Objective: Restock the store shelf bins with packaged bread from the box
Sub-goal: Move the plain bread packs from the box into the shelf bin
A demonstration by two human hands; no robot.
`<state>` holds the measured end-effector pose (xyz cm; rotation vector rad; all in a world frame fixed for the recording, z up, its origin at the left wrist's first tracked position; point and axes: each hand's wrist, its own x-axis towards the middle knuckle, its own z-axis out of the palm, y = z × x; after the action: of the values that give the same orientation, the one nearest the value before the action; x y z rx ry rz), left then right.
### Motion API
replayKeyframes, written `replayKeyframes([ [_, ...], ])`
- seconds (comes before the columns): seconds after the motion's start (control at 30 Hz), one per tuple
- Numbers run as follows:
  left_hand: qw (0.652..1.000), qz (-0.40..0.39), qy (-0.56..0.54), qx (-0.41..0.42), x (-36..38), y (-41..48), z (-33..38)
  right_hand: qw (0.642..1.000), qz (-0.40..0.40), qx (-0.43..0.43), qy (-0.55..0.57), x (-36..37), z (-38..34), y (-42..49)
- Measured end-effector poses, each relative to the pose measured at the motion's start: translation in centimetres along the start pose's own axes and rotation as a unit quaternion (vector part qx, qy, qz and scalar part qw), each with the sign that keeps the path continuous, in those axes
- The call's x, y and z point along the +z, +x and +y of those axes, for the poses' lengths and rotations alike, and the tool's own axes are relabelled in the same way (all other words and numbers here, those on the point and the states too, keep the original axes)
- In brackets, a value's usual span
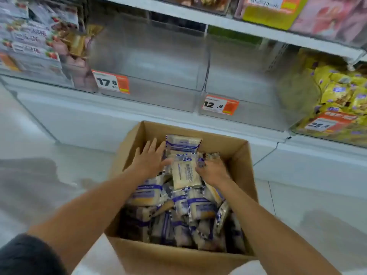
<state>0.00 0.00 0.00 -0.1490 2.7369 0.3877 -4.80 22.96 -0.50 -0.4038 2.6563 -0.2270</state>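
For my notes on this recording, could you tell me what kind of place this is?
Most likely a shop aisle: price tags sit on clear shelf bins, packaged snacks fill neighbouring bins, and a cardboard box of wrapped bread stands on the floor.

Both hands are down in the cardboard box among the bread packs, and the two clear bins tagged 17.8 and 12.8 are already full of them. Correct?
Not quite. The head view shows the 17.8 bin and 12.8 bin empty, not full. The rest holds: the left hand and right hand are in the cardboard box among the bread packs.
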Motion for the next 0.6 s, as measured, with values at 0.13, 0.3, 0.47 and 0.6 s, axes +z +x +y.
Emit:
replayKeyframes([
  [0.13,1.0,-0.017,-0.012,0.001,1.9,0.7,-1.5,0.997,-0.043,0.072,0.0,4.1,-0.2,2.4],
  [0.3,0.995,-0.021,-0.091,0.03,3.0,1.4,-3.7,0.987,0.042,0.019,0.151,5.4,-2.2,3.1],
  [0.47,0.969,-0.038,-0.24,0.05,2.6,0.8,-2.9,0.991,-0.038,0.058,0.111,4.8,-2.2,3.6],
  [0.6,0.964,-0.038,-0.26,0.036,2.9,0.0,-1.8,0.989,-0.039,0.038,0.136,4.5,-3.0,3.1],
])
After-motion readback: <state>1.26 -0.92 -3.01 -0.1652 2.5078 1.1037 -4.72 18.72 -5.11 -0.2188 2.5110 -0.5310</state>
